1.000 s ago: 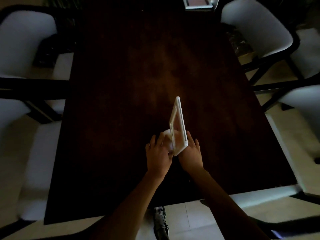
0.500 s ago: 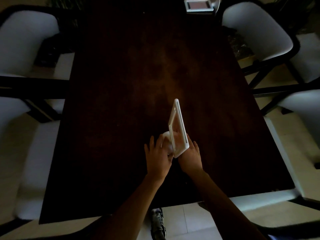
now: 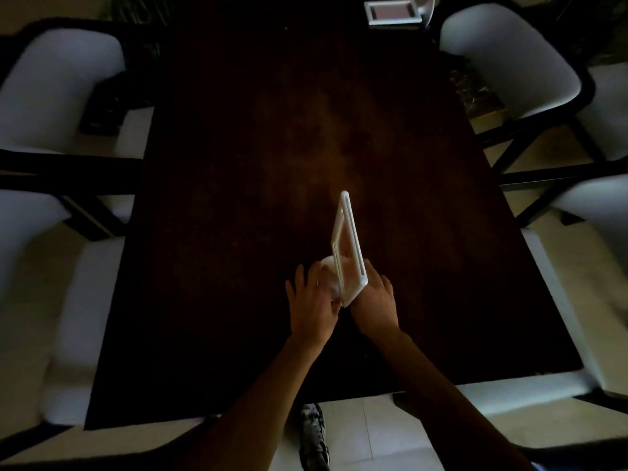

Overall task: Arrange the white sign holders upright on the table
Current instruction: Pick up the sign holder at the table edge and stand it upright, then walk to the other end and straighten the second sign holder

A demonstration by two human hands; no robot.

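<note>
A white sign holder (image 3: pixel 347 246) stands upright near the middle of the dark wooden table (image 3: pixel 258 164), its thin frame seen almost edge-on above a round white base. My left hand (image 3: pixel 311 305) is cupped on the base from the left. My right hand (image 3: pixel 373 305) presses against the frame's lower right corner. A second white sign holder (image 3: pixel 392 12) stands at the table's far edge, facing me.
White-cushioned chairs with dark frames ring the table: two on the left (image 3: pixel 57 93), two on the right (image 3: pixel 509 59), seats tucked near both sides. Pale floor tiles and a shoe (image 3: pixel 314 433) show below the near edge.
Both hands stay on the sign holder at the same spot. The view has shifted slightly, so the far sign holder sits a little lower in frame.
</note>
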